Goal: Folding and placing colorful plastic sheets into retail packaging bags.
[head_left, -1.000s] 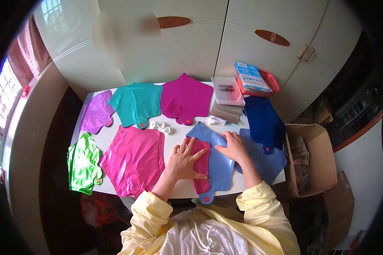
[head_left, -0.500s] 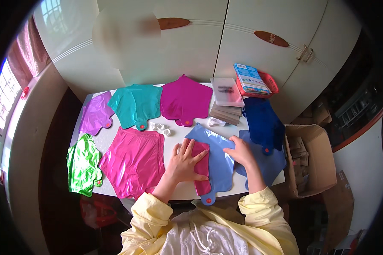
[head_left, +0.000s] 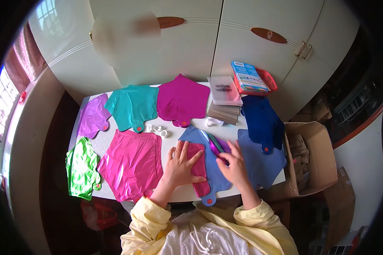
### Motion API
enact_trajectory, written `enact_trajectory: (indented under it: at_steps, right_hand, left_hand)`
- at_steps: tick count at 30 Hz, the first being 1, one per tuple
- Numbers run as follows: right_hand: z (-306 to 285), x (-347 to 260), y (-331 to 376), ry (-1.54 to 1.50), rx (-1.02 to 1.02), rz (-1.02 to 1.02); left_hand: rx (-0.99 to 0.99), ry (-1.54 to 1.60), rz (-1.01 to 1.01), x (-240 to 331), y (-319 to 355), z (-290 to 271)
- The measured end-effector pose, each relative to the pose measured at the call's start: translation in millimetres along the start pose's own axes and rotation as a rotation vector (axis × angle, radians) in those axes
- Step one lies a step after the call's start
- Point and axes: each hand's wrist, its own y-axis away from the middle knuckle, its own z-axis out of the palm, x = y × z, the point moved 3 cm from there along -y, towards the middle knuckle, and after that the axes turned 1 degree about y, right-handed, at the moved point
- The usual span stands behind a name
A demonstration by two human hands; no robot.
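In the middle of the table lies a flat blue foil balloon [head_left: 216,180] with a round-ended tab at its near end. A folded pink foil balloon [head_left: 198,187] rests on it, and my left hand [head_left: 177,168] lies over the pink one with fingers spread. My right hand [head_left: 234,165] grips the right edge, which is curled up and leftward. Shiny purple and teal foil [head_left: 215,144] shows along that curl. How many layers the fingers hold is hidden.
A pink balloon stack [head_left: 132,165] and green [head_left: 81,168], violet [head_left: 93,117], teal [head_left: 133,108], magenta [head_left: 183,102] and dark blue [head_left: 264,123] foil balloons lie around. White rings [head_left: 164,133], a grey stack [head_left: 223,112], a red basket [head_left: 268,80] and a carton [head_left: 315,165] stand near.
My right hand has moved slightly left, lifting and curling the balloon's right edge inward, so purple and teal foil now shows. My left hand stays pressed on the pink balloon.
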Motion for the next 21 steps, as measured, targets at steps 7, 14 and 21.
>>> enact_trajectory:
  at_steps: [7,14,21]
  right_hand:
    - [3,-13,10,0.132,0.04,-0.027]
    - [17,19,4,-0.209,0.022,0.165]
    - [26,17,-6,-0.987,-0.07,0.422]
  left_hand:
    - [-0.017,0.005,-0.001,-1,0,1]
    - [-0.037,-0.001,-0.012,0,-2,-1]
    - [-0.028,0.008,-0.01,-1,0,1]
